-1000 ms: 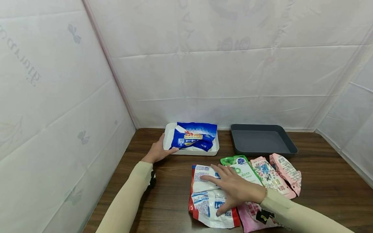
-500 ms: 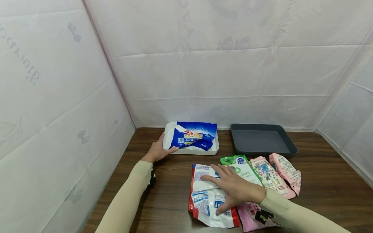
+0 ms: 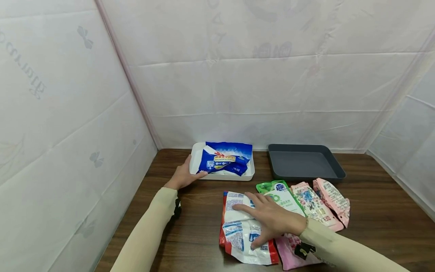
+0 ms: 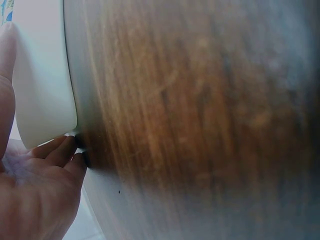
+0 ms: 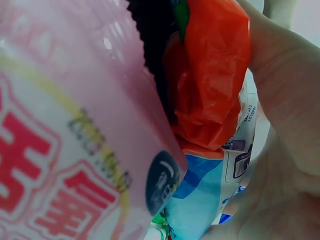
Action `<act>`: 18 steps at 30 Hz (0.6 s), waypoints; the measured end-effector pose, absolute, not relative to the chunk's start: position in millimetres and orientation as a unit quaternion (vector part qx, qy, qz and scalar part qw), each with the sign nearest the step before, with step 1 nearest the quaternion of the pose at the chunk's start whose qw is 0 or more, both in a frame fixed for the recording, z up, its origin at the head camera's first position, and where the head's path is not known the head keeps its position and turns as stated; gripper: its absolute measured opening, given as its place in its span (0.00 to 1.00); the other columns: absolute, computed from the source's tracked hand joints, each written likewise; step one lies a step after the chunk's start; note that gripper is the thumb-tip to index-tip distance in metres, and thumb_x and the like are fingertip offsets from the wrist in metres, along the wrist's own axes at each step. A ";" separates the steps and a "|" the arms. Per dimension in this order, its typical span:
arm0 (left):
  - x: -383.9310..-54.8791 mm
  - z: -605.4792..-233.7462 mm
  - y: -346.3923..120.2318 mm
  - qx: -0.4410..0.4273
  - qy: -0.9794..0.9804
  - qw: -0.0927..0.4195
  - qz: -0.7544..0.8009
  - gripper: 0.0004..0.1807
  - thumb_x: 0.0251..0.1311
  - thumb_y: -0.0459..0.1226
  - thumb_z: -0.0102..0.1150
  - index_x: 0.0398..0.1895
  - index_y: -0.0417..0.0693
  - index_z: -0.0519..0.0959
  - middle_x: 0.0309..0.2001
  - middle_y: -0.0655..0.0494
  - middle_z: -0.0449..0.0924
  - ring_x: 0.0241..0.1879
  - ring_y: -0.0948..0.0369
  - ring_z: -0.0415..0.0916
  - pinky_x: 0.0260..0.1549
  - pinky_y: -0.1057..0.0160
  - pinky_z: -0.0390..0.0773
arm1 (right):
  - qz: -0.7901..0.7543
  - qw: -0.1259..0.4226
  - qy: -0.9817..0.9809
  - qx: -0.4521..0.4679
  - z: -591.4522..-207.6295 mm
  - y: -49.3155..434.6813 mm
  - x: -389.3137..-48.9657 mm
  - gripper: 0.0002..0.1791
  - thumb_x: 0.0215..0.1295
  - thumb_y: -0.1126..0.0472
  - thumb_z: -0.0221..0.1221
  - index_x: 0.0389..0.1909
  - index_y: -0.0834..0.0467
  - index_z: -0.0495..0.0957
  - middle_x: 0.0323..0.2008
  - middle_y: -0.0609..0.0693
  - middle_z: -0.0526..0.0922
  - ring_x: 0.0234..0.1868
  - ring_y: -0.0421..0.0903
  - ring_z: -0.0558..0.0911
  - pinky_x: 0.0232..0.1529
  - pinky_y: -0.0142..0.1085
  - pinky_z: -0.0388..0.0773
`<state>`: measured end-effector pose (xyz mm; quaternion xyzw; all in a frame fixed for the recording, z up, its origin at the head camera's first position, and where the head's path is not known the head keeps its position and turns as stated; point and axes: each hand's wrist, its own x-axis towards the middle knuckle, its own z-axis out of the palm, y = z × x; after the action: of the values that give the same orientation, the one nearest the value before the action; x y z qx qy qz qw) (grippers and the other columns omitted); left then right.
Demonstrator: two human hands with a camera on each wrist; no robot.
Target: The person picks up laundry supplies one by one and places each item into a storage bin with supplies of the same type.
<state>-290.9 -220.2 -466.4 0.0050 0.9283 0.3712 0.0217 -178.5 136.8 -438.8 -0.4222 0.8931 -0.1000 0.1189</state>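
Left hand (image 3: 181,176) pinches tray (image 3: 234,178) at 8 o'clock; right hand (image 3: 272,218), fingers spread, rests on pouch (image 3: 238,238), tray's 5 o'clock. Lifted that loosely, pouch probably slips; touching pink pack (image 3: 289,259) might drag too.

White tray (image 3: 234,177): shallow, rectangular, rounded corners; sits flat along the back edge of the bench (image 3: 197,226), near its back left corner. Contains crumpled blue packaging (image 3: 224,164). Left hand (image 3: 183,175) holds the tray's front left corner.

Red-and-white pouch (image 3: 242,230): glossy, printed, wrinkled; lies well forward of the bench's back edge, partly hidden under right hand (image 3: 272,217).
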 end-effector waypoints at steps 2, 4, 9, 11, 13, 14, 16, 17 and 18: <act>-290.7 -466.1 -220.2 0.007 0.928 0.021 0.372 0.65 0.54 0.65 0.71 0.84 0.52 0.43 0.71 0.39 0.69 0.63 0.41 0.73 0.65 0.34 0.68 | -0.099 0.119 0.893 -0.422 -438.0 135.8 -178.9 0.62 0.45 0.23 0.71 0.81 0.31 0.51 0.78 0.62 0.52 0.74 0.69 0.58 0.66 0.73 0.58; -290.4 -465.5 -219.9 0.009 0.928 0.020 0.373 0.64 0.54 0.64 0.71 0.84 0.53 0.43 0.70 0.39 0.70 0.63 0.41 0.74 0.64 0.34 0.69 | -0.099 0.120 0.893 -0.422 -437.5 135.1 -179.1 0.62 0.45 0.24 0.71 0.81 0.31 0.51 0.78 0.61 0.53 0.73 0.68 0.59 0.65 0.73 0.59; -289.5 -463.3 -219.1 0.011 0.926 0.020 0.377 0.64 0.55 0.63 0.71 0.84 0.54 0.42 0.70 0.39 0.71 0.63 0.41 0.74 0.64 0.34 0.69 | -0.101 0.123 0.894 -0.419 -437.7 134.0 -180.2 0.62 0.45 0.25 0.72 0.81 0.30 0.51 0.77 0.59 0.54 0.72 0.67 0.60 0.65 0.73 0.60; -289.2 -462.9 -218.7 0.009 0.926 0.020 0.377 0.64 0.55 0.64 0.71 0.84 0.54 0.42 0.70 0.39 0.70 0.63 0.41 0.74 0.64 0.34 0.69 | -0.101 0.126 0.894 -0.417 -438.3 133.5 -180.8 0.62 0.45 0.25 0.72 0.80 0.29 0.51 0.77 0.58 0.55 0.73 0.68 0.60 0.65 0.74 0.60; -288.9 -462.6 -218.5 0.010 0.926 0.020 0.378 0.63 0.55 0.63 0.71 0.84 0.54 0.42 0.70 0.39 0.71 0.63 0.41 0.74 0.64 0.33 0.70 | -0.099 0.128 0.895 -0.417 -438.9 133.2 -181.1 0.62 0.45 0.25 0.72 0.80 0.29 0.51 0.77 0.58 0.55 0.73 0.68 0.60 0.65 0.74 0.60; -289.0 -462.8 -218.6 0.010 0.926 0.019 0.377 0.63 0.55 0.63 0.71 0.84 0.53 0.42 0.69 0.38 0.71 0.63 0.41 0.74 0.63 0.33 0.70 | -0.098 0.129 0.895 -0.417 -439.1 133.0 -181.4 0.62 0.45 0.25 0.72 0.80 0.29 0.50 0.77 0.58 0.55 0.73 0.69 0.60 0.65 0.74 0.60; -288.8 -463.1 -218.8 0.011 0.926 0.018 0.377 0.63 0.56 0.63 0.71 0.84 0.53 0.43 0.69 0.38 0.71 0.62 0.41 0.75 0.63 0.33 0.70 | -0.098 0.133 0.895 -0.414 -438.8 132.4 -181.9 0.62 0.45 0.25 0.72 0.80 0.28 0.50 0.77 0.58 0.55 0.73 0.70 0.59 0.64 0.75 0.59; -288.6 -463.4 -219.0 0.011 0.926 0.017 0.377 0.63 0.56 0.63 0.70 0.84 0.53 0.43 0.69 0.38 0.72 0.61 0.41 0.75 0.63 0.33 0.71 | -0.098 0.135 0.895 -0.413 -438.6 132.2 -182.0 0.62 0.45 0.25 0.72 0.80 0.28 0.50 0.77 0.58 0.55 0.73 0.71 0.59 0.64 0.75 0.59; -288.6 -463.7 -219.1 0.011 0.926 0.017 0.376 0.63 0.56 0.63 0.70 0.84 0.52 0.43 0.69 0.39 0.72 0.61 0.41 0.75 0.63 0.34 0.71 | -0.099 0.138 0.895 -0.412 -438.2 131.9 -182.0 0.62 0.45 0.25 0.72 0.80 0.28 0.50 0.77 0.58 0.55 0.73 0.71 0.58 0.64 0.76 0.58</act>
<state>-288.6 -219.1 -463.7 0.0107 0.9264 0.3761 0.0167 -182.0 131.9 -438.2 -0.4125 0.8951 -0.0988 0.1377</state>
